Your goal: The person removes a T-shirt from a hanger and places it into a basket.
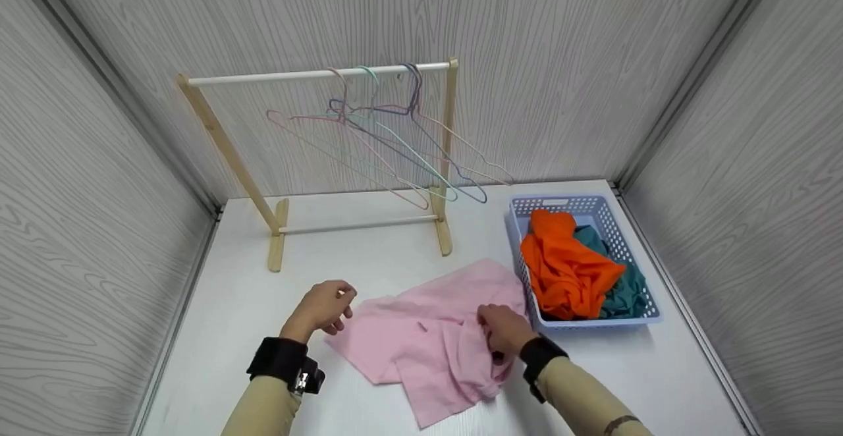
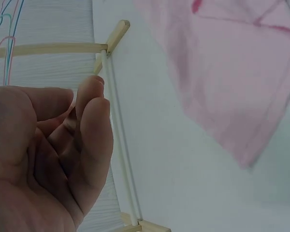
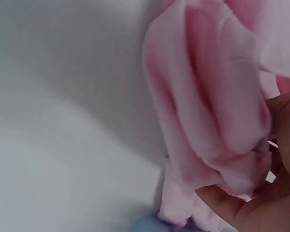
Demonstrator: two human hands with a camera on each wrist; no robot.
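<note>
A crumpled pink garment [image 1: 428, 337] lies spread on the white table, its right part bunched into folds. My right hand [image 1: 506, 330] pinches those bunched folds between thumb and fingers; in the right wrist view the gathered pink cloth [image 3: 208, 96] hangs from the fingers. Just off the garment's left edge is my left hand [image 1: 324, 307], its fingers loosely curled and nothing in them. The left wrist view shows this hand [image 2: 53, 154] apart from the cloth, whose pointed corner [image 2: 246, 154] lies flat on the table.
Behind the hands stands a wooden clothes rack [image 1: 227, 149] with several thin coloured hangers [image 1: 421, 159] on its white rail [image 1: 263, 78]. At the right, a light blue perforated basket [image 1: 520, 207] holds an orange garment [image 1: 566, 265] and a dark green one [image 1: 629, 294]. Grey wood-patterned walls surround the table.
</note>
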